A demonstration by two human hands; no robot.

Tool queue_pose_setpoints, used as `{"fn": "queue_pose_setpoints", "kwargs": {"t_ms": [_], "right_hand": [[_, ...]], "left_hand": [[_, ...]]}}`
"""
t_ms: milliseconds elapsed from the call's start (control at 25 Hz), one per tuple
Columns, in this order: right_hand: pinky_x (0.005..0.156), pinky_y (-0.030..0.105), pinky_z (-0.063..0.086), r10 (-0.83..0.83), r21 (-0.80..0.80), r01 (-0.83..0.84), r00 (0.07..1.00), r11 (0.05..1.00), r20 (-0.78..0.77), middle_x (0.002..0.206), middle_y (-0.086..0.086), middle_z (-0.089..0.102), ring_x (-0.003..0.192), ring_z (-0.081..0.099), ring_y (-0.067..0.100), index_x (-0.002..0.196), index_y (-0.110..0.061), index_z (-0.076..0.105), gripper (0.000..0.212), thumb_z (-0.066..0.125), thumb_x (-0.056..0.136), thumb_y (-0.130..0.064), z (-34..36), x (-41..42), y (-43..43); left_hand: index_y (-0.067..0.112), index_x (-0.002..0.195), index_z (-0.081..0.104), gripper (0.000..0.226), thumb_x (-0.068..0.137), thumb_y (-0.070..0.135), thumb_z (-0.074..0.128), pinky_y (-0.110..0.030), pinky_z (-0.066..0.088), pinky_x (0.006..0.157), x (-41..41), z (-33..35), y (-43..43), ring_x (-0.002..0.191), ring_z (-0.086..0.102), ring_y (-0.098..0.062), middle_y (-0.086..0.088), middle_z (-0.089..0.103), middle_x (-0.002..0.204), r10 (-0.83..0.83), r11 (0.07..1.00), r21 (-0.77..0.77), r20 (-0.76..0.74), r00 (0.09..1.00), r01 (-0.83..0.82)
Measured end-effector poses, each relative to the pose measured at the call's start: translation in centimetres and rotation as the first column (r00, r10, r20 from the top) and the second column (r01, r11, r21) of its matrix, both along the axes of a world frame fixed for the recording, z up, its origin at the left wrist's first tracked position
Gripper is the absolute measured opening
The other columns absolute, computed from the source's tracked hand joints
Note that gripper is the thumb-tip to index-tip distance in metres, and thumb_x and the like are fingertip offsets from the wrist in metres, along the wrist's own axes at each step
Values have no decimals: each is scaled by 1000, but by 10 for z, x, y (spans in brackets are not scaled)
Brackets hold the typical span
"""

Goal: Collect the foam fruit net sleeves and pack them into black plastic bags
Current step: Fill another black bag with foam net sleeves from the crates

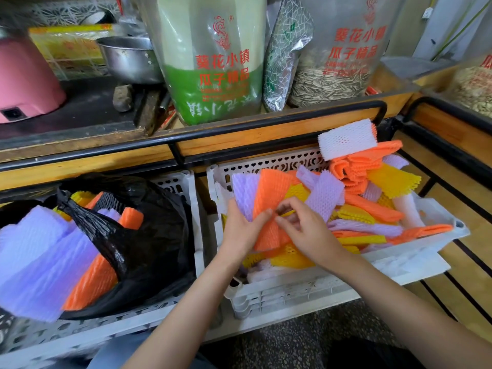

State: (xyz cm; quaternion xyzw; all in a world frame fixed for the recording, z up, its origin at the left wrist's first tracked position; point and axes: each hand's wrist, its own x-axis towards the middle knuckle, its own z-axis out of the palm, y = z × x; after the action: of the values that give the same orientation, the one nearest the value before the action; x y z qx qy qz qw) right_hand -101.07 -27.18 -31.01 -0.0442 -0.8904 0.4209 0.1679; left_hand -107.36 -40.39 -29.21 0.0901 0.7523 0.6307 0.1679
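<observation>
Black bag [149,235] sits in the left crate [186,187], stuffed with purple and orange sleeves. Left hand [239,230] grips an orange sleeve [269,209] over the right crate [292,291], thumb on top. Right hand [306,230] pinches the same sleeve's edge, fingers curled. Loose sleeves [372,209] crowd up to that crate's rim.

Bare forearms come up from the bottom edge, left hand [239,230] and right hand [308,230] ungloved; blue cloth [114,352] shows at lower left, under the left forearm [186,302].
</observation>
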Motion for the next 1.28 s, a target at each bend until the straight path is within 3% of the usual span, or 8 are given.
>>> {"fn": "queue_pose_setpoints", "kwargs": {"t_ms": [120,320,400,600,840,1040,1120,1280], "right_hand": [[88,28,40,-109,213,104,994,972,11,112,4,56,105,53,19,110,-14,54,23,62,89,-21,-2,-2,36],[102,37,31,-371,521,152,861,840,347,137,21,38,127,36,34,139,5,27,87,65,82,-48,-28,-17,82],[98,42,36,-400,513,187,849,838,345,135,21,39,124,41,36,139,2,27,83,67,82,-43,-35,-22,85],[74,39,48,-373,311,325,921,893,108,109,15,66,99,61,33,116,-6,57,30,57,92,-24,-9,-22,83],[77,28,50,-227,121,256,951,959,-210,107,0,65,95,60,11,110,-12,60,25,55,90,-26,16,-3,39],[86,30,47,25,213,18,980,977,-196,115,-3,61,106,57,9,107,-16,59,24,48,89,-27,-10,11,-2],[91,24,44,82,219,-40,979,975,-186,115,-4,61,111,54,7,106,-14,60,24,48,90,-28,-11,14,-4],[95,8,33,117,195,-97,989,976,-91,119,-7,59,114,49,-1,111,-17,59,34,50,89,-40,-5,23,10]], "left_hand": [[21,111,38,37,87,20,66,-36,50,87,-5,-2,-3,98,56,-14,6,52,104,41,999,-21,-79,996,-43],[26,114,35,42,87,24,66,-41,49,92,-7,-10,-3,107,55,-18,4,50,114,27,999,-32,-101,995,-30],[28,117,34,44,86,25,66,-49,51,90,-7,-14,-3,108,55,-20,3,51,118,29,999,-27,-70,997,-31],[23,121,35,47,86,24,66,-51,49,93,-12,-17,-6,109,54,-20,-1,49,121,48,998,-44,-45,998,-50],[8,124,37,53,85,24,69,-51,49,93,-14,-17,4,108,57,-22,-7,53,122,99,995,-22,-5,995,-99],[10,126,51,53,85,43,62,-47,52,93,-7,-10,7,102,66,-25,-11,67,114,-78,971,236,152,985,40],[7,125,42,69,77,46,71,-45,52,93,-5,-8,8,101,65,-23,-10,64,112,-77,983,175,165,983,47],[9,123,43,60,76,28,76,-43,55,85,-11,-14,7,100,65,-25,-8,63,109,11,994,101,155,988,-27]]}}
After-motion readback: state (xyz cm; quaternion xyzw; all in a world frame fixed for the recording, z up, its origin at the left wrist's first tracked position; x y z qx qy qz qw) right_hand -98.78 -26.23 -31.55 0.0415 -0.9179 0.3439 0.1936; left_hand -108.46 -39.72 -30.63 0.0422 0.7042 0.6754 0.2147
